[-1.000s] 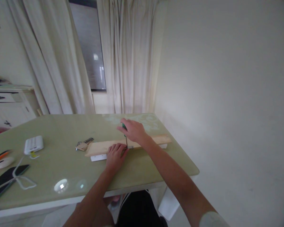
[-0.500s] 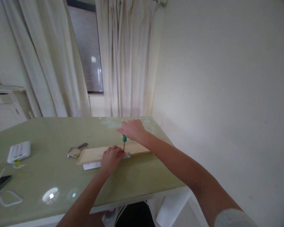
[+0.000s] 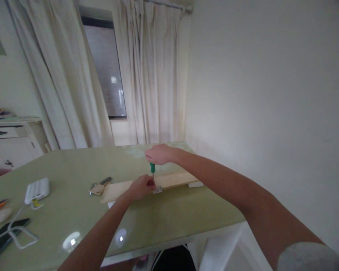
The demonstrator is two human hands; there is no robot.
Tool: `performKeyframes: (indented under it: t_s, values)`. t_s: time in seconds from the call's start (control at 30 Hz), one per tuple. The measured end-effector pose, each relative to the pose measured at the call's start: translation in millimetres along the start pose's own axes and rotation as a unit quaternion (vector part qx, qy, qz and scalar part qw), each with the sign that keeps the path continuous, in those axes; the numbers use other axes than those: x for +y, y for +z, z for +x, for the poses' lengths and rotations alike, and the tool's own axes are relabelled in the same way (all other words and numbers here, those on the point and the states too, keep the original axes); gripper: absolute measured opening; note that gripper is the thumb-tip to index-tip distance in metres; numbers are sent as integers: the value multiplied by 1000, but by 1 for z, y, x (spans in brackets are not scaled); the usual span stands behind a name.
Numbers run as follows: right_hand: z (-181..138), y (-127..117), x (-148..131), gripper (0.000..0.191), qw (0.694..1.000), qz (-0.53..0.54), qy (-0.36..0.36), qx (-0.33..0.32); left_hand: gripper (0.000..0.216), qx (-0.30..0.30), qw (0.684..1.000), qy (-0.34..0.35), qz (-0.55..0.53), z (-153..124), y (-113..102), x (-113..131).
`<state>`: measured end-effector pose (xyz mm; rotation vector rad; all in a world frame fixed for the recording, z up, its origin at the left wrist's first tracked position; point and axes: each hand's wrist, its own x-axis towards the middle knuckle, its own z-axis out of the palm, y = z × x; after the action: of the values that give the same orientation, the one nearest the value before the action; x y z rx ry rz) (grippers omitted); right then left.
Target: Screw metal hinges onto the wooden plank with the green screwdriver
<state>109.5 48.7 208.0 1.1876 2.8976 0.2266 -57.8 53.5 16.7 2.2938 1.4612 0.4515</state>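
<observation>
My right hand (image 3: 160,154) grips an upright green screwdriver (image 3: 152,170); my left hand (image 3: 141,187) steadies its tip, apparently, on a wooden board (image 3: 172,180).

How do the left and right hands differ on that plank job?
Height: the right hand sits up on the green screwdriver handle; the left hand lies low on the wooden plank. Role: the right hand grips the tool's top; the left hand's fingertips pinch near its tip beside a small metal hinge. Both meet at one upright screwdriver over the green table.
</observation>
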Motion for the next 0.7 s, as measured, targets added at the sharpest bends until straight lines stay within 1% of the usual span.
performKeyframes:
  t_s: [0.1, 0.17, 0.27, 0.3, 0.37, 0.43, 0.5, 0.53, 0.6, 0.63, 0.7]
  values:
    - [-2, -1, 4, 37, 999, 25, -34, -11, 27, -6, 1000, -5, -5, 1, 0, 0]
    - [-6, 1, 3, 34, 1000, 25, -15, -4, 29, -9, 1000, -6, -13, -1, -1, 2]
    - [-10, 1, -1, 44, 1000, 16, 23, 1, 27, -18, 1000, -6, -24, -2, -3, 3]
    - [-10, 0, -2, 43, 1000, 18, 17, -7, 26, -21, 999, -8, -27, -2, -3, 4]
    - [-12, -5, -2, 32, 999, 28, -19, -34, 25, -27, 999, -13, -34, 0, -4, 4]
    - [-12, -9, -1, 30, 997, 34, -45, -56, 24, -35, 998, -19, -45, 2, -3, 4]
    - [-13, -10, 0, 31, 998, 21, -29, -59, 25, -44, 997, -22, -57, 5, -3, 5]
    - [-14, -9, 0, 36, 999, 8, -9, -52, 26, -47, 997, -23, -62, 6, -3, 5]
    - [-15, -5, 0, 52, 999, -17, 30, -35, 28, -50, 996, -24, -70, 6, -3, 6]
    - [-15, -3, 0, 56, 998, -25, 40, -29, 29, -49, 996, -23, -73, 5, -4, 7]
    - [-15, -2, 0, 52, 999, -28, 31, -28, 30, -46, 996, -21, -78, 4, -5, 8]
